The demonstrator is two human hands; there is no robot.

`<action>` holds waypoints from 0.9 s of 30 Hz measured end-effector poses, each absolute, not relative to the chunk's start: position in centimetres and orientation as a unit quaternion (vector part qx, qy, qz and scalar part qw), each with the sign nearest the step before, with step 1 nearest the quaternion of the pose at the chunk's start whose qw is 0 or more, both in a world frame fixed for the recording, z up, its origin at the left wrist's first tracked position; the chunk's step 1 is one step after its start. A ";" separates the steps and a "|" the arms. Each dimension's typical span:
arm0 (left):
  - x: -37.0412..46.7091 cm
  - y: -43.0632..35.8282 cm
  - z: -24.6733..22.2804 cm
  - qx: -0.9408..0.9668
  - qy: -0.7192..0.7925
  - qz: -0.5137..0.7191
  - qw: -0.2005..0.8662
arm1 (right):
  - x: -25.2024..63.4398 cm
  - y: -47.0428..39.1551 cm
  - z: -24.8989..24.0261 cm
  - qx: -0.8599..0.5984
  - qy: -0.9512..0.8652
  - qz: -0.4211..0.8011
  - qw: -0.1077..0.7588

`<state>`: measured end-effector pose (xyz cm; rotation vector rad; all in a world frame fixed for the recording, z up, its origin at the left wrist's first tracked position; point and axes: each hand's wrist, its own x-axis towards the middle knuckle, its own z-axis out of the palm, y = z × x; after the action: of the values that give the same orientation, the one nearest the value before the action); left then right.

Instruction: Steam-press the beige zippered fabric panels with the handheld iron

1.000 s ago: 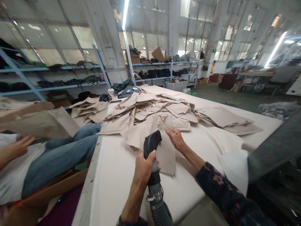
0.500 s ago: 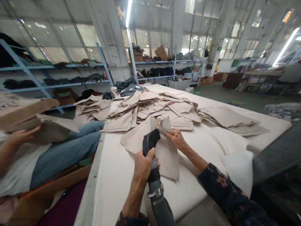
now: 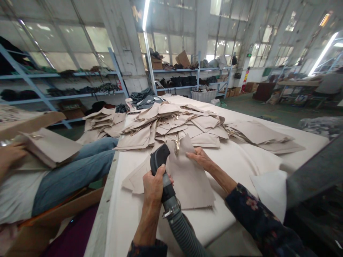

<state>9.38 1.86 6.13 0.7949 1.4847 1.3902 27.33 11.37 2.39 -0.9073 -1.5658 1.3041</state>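
Wrapped round the grey neck of a black hose nozzle is my left hand; a ribbed grey hose runs from it toward the bottom edge. My right hand pinches the upper right edge of a beige fabric piece. A gold metal clasp shows at the top of that piece, just right of the nozzle tip. Another beige piece lies on the table to the left, partly behind the nozzle and my left hand.
A heap of beige pieces covers the table's middle, with a flatter stack on the right. At left sits a person in jeans, holding beige fabric. A grey metal beam borders the right side.
The nozzle and my left hand have moved left, away from the clasp, which shows more fully. The held piece is spread wider to the right. The seated person's fabric has turned.
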 end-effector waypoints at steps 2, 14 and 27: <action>9.4 1.9 6.1 0.315 0.604 0.570 0.459 | 27.1 11.6 2.0 -0.377 -0.627 0.510 0.451; 9.1 2.1 5.5 0.323 0.598 0.569 0.463 | 28.7 10.6 4.3 -0.445 -0.628 0.130 0.625; 8.9 2.4 5.3 0.233 0.623 0.620 0.416 | 22.8 10.4 1.3 -0.496 -0.852 -0.073 0.149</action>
<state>8.94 2.42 5.32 0.5840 1.5641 1.5569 22.82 10.45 1.29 -1.4268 -2.4506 -0.2100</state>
